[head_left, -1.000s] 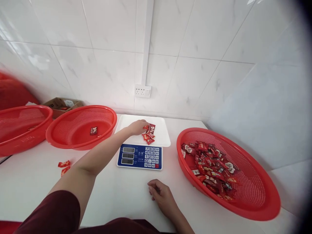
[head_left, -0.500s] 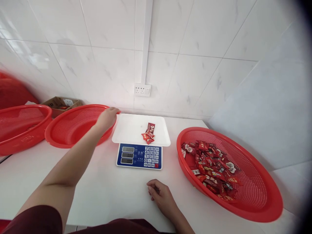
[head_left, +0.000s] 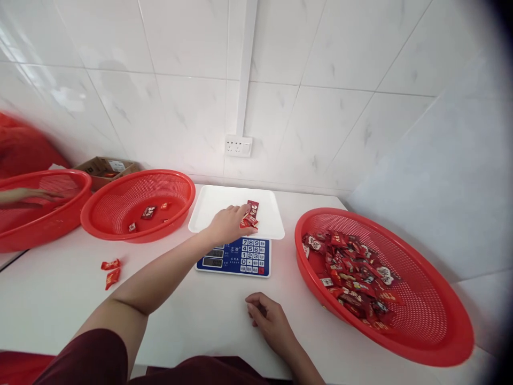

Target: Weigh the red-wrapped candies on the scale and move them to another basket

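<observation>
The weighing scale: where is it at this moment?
In the head view, the scale sits near the centre below the wall socket, left of the heaped red basket and just beyond the right hand.

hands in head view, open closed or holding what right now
Left hand: fingers at the red packets on the white tray; grip cannot be told.
Right hand: loosely curled, part open, nothing visible in it.

Free counter (head_left: pixel 282 267) right of scale (head_left: pixel 233 262), then basket (head_left: pixel 420 299)

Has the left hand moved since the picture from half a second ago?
Yes: against the wall socket, the left hand has moved right and lower in view, from the middle basket's rim to the candies on the scale tray.
</observation>
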A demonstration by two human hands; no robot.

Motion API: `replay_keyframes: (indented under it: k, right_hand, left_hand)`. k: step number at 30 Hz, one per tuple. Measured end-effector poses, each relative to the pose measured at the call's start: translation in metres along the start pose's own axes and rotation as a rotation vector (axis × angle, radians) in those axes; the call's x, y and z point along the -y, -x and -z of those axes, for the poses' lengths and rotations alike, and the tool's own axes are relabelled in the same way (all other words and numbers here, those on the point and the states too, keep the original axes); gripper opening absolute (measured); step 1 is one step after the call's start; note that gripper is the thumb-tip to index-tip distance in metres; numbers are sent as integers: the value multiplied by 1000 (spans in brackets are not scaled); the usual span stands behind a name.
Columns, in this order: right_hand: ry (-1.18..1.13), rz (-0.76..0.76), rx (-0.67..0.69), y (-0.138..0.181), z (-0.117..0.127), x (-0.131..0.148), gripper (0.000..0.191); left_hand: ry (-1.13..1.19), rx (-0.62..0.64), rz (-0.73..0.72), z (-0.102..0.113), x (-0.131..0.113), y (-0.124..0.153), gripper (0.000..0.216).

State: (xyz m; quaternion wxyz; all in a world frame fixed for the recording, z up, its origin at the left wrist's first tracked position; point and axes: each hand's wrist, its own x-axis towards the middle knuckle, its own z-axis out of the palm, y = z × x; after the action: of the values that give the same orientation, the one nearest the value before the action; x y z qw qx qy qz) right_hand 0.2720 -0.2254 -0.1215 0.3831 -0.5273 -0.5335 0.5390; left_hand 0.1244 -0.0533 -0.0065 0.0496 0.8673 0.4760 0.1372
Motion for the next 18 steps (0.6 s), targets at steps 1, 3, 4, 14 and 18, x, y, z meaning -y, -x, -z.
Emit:
replay_keyframes:
  k: [1, 3, 4, 14, 18]
  right_hand:
    - [-1, 5, -5, 0, 0, 0, 11]
    - [0, 12, -12, 1, 0, 1, 12]
    - [-1, 13, -19, 1, 0, 2, 12]
    - [-31, 15, -11, 1, -1, 2, 12]
    - [-32, 4, -1, 0, -1, 2, 11]
  left_hand:
    - [-36, 4, -10, -5, -7, -3, 66]
    - [-72, 17, -15, -12, -12, -8, 68]
    - [-73, 27, -14, -14, -12, -10, 67]
    - [9, 45, 27, -4, 12, -10, 37]
    - [21, -2, 97, 11, 32, -1, 38]
